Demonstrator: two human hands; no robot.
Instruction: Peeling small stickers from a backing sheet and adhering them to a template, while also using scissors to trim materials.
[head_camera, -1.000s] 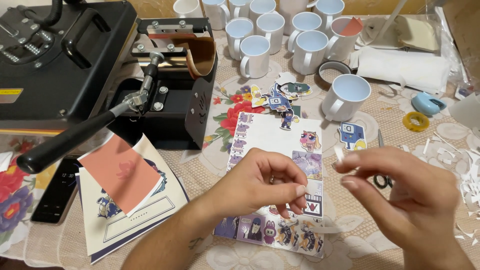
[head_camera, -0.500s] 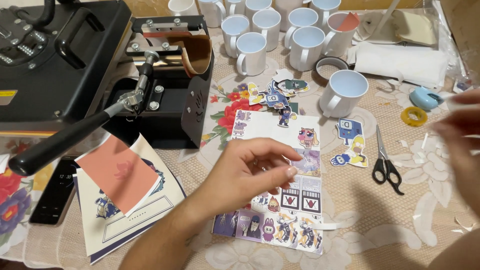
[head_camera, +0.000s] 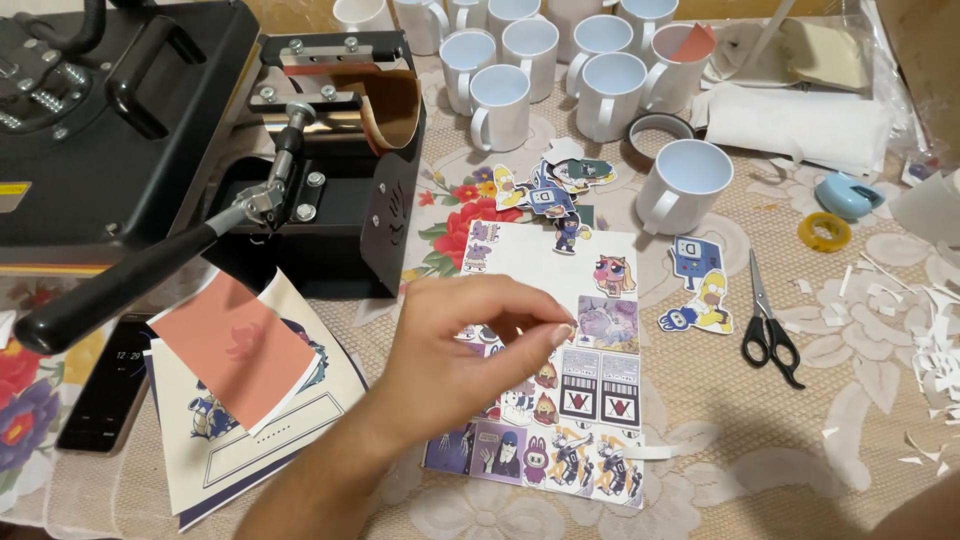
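Black phone (head_camera: 105, 385), screen lit, lies at table's left edge; small yellow label (head_camera: 14, 189), poss. a warning sticker, on black press.

home craft workshop, heat press (head_camera: 110, 130), blank mugs (head_camera: 500, 105)

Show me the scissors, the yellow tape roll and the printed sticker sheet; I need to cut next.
scissors (head_camera: 768, 338): head view, on the black handles.
yellow tape roll (head_camera: 824, 232): head view, on its ring.
printed sticker sheet (head_camera: 535, 262): head view, on its blank white upper part.
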